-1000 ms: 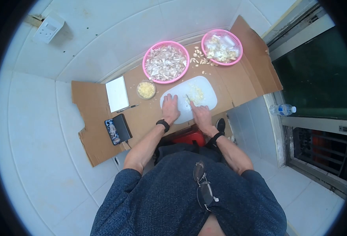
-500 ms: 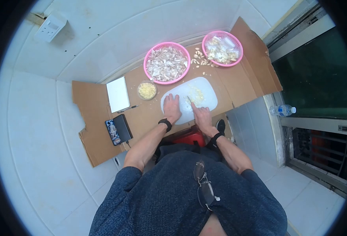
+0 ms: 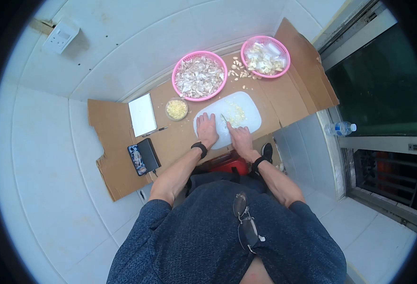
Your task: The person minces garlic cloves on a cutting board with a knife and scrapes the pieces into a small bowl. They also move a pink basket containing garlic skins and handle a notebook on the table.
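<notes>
A white cutting board (image 3: 216, 140) lies on the cardboard-covered surface, with small pale chopped pieces that look like garlic (image 3: 237, 115) on its right half. My right hand (image 3: 241, 140) is closed around a small knife (image 3: 224, 118), its blade slanting up and left over the board. Most of the handle is hidden inside the hand. On the board's left side rests my left hand (image 3: 207, 130), palm down with its fingers stretched out and slightly apart. Nothing shows in it.
Behind the board stand a pink basket of papery peelings (image 3: 200, 77), a pink basket with bagged cloves (image 3: 265, 57) and loose cloves (image 3: 238, 67). To the left are a bowl of chopped garlic (image 3: 177, 109), a notebook (image 3: 143, 115), a pen (image 3: 155, 132) and a phone (image 3: 136, 159).
The knife and my right hand have shifted slightly left on the board. My left hand stays in nearly the same place. The whole view has moved a little.
</notes>
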A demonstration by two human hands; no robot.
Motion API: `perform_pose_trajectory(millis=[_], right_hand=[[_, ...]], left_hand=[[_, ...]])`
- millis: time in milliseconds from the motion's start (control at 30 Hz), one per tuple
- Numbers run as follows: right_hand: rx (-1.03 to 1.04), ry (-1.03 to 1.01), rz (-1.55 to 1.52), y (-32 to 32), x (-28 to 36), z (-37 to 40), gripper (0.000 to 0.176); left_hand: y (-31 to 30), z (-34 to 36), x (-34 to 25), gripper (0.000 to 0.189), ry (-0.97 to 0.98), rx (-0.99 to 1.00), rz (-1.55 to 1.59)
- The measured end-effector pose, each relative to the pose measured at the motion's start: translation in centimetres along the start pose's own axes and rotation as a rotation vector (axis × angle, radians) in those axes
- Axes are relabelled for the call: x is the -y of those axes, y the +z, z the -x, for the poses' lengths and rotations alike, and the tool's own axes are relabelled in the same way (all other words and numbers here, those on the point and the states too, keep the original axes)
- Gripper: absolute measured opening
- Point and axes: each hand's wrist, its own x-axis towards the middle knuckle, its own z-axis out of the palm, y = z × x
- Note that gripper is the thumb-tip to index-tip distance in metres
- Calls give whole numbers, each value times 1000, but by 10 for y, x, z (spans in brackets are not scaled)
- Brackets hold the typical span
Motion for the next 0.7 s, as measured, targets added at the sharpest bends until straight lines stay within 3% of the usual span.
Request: perform_pose_trajectory(millis=[67,300,367,600,700], right_hand=[[61,25,57,12,-9,6,57],[-51,10,9,7,1,1,57],[43,68,41,14,-4,5,56],[10,26,36,2,7,-7,62],[107,62,54,14,-2,-4,61]], left_hand=[[1,1,0,55,45,-119,18],[4,1,1,54,44,-92,8],[6,-1,3,55,44,-90,9],[1,1,-1,55,16,-29,26],[4,0,2,61,12,-80,12]])
